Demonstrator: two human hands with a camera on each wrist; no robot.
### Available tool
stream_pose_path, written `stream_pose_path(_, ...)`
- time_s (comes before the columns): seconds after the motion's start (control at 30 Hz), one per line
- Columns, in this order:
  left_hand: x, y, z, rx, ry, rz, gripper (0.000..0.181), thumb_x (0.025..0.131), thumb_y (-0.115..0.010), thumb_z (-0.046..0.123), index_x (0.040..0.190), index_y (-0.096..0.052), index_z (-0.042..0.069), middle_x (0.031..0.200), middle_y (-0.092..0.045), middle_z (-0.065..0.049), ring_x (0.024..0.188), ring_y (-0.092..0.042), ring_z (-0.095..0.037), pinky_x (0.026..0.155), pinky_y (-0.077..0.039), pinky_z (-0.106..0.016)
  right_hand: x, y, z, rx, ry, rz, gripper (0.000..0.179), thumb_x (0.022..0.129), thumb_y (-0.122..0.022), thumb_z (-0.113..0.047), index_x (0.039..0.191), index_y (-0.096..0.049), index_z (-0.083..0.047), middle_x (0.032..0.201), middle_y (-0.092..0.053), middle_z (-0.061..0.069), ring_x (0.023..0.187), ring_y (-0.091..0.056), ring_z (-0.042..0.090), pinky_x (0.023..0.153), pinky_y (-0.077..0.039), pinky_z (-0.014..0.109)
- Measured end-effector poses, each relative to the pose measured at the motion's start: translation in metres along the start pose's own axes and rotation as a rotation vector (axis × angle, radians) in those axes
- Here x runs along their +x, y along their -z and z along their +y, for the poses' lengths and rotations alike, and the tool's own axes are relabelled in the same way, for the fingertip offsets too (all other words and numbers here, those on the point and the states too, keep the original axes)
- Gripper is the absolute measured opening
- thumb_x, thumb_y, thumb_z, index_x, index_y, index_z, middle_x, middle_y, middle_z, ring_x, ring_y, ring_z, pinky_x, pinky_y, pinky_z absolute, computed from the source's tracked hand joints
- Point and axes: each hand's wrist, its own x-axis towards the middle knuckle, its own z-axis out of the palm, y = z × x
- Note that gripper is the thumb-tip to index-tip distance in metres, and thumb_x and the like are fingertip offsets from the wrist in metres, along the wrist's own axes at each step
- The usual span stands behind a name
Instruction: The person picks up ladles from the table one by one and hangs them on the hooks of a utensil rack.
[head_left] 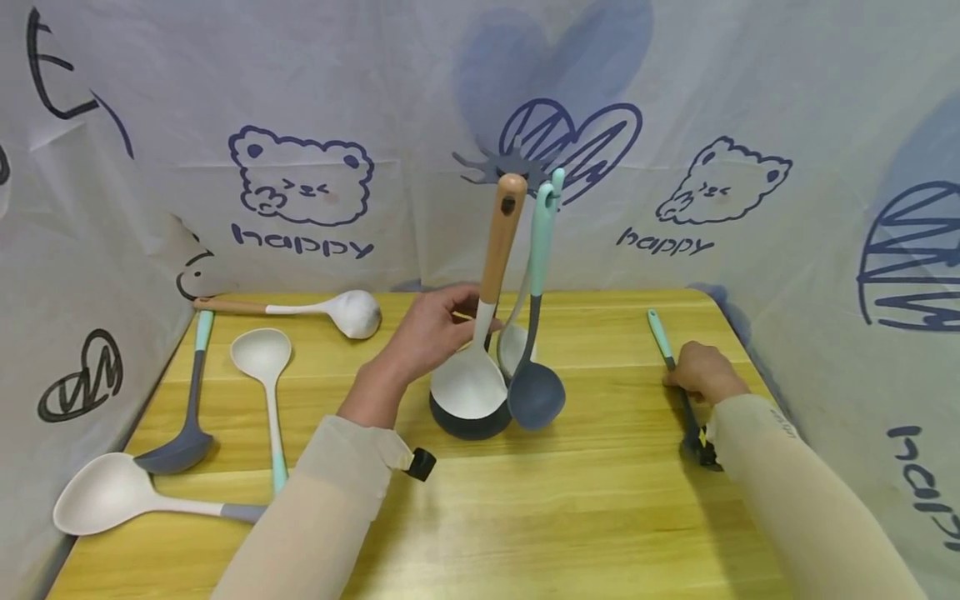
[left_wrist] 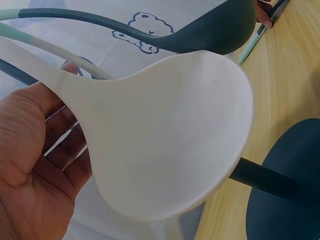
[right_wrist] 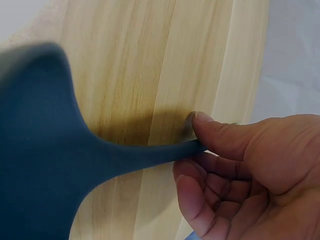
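Note:
My left hand [head_left: 437, 323] reaches round the dark pole of the utensil stand [head_left: 469, 427], its fingers curled behind the white ladle [head_left: 468, 385]. That ladle hangs on the stand by a wooden handle. Beside it hang a dark ladle [head_left: 537, 397] with a mint handle and a paler one [head_left: 512, 350], partly hidden. In the left wrist view the white bowl covers much of the pole and of the fingers. At the right, my right hand [head_left: 703, 372] pinches the neck of another dark ladle [right_wrist: 45, 135] between thumb and fingers; its mint handle end points away from me.
Several utensils lie at the table's left: a white ladle [head_left: 354, 315] with wooden handle, a dark ladle [head_left: 180, 450], a cream ladle [head_left: 261, 354] and a large cream spoon [head_left: 105, 496]. Printed cloth [head_left: 420, 167] walls in the wooden table [head_left: 570, 508] at the back and sides.

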Motion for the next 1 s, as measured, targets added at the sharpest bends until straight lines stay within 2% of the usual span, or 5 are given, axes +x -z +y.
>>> stream_pose_path(0.33,0.001,-0.002,0.000,-0.004,-0.006,0.020,0.025,0.096,-0.080,0.026,0.120,-0.077,0.018,0.107,-0.078,-0.001,0.109,-0.074,-0.020,0.094,-0.062,-0.036,0.003,-0.002,0.002,-0.018,0.020,0.027,0.027,0.102,-0.069,-0.019,0.084,-0.067,0.001,0.056,-0.052,0.001,0.048,-0.050,0.014,0.049,-0.044,0.028)
stream_pose_path(0.43,0.000,-0.001,0.001,-0.005,0.001,0.029,0.026,0.097,-0.080,0.027,0.121,-0.078,0.019,0.109,-0.078,-0.001,0.111,-0.073,-0.019,0.095,-0.061,-0.035,0.001,0.001,-0.001,-0.022,0.047,0.071,0.029,0.098,-0.070,-0.019,0.075,-0.065,-0.002,0.052,-0.048,-0.001,0.046,-0.047,0.013,0.048,-0.042,0.028)
stream_pose_path(0.57,0.000,0.000,0.004,-0.001,0.015,0.044,0.028,0.098,-0.079,0.028,0.124,-0.078,0.019,0.112,-0.078,-0.002,0.112,-0.072,-0.019,0.096,-0.061,-0.035,-0.004,0.009,-0.011,-0.020,0.083,0.162,0.034,0.097,-0.070,-0.021,0.069,-0.067,-0.003,0.051,-0.055,0.002,0.048,-0.055,0.019,0.049,-0.043,0.031)
stream_pose_path(0.77,0.001,0.000,0.007,-0.001,0.000,0.069,0.030,0.098,-0.078,0.023,0.127,-0.077,0.016,0.114,-0.077,-0.004,0.112,-0.072,-0.021,0.095,-0.062,-0.036,-0.022,0.022,-0.040,0.065,0.144,0.342,0.034,0.103,-0.067,-0.023,0.105,-0.078,0.009,0.072,-0.072,0.012,0.061,-0.064,0.026,0.052,-0.047,0.033)
stream_pose_path(1.0,-0.001,-0.001,0.006,-0.008,-0.019,0.080,0.031,0.097,-0.079,0.022,0.127,-0.077,0.014,0.111,-0.078,-0.005,0.109,-0.073,-0.021,0.093,-0.062,-0.034,-0.054,0.033,-0.093,0.200,0.281,0.505,0.029,0.107,-0.064,-0.025,0.111,-0.078,0.001,0.086,-0.074,0.015,0.063,-0.057,0.024,0.054,-0.044,0.034)
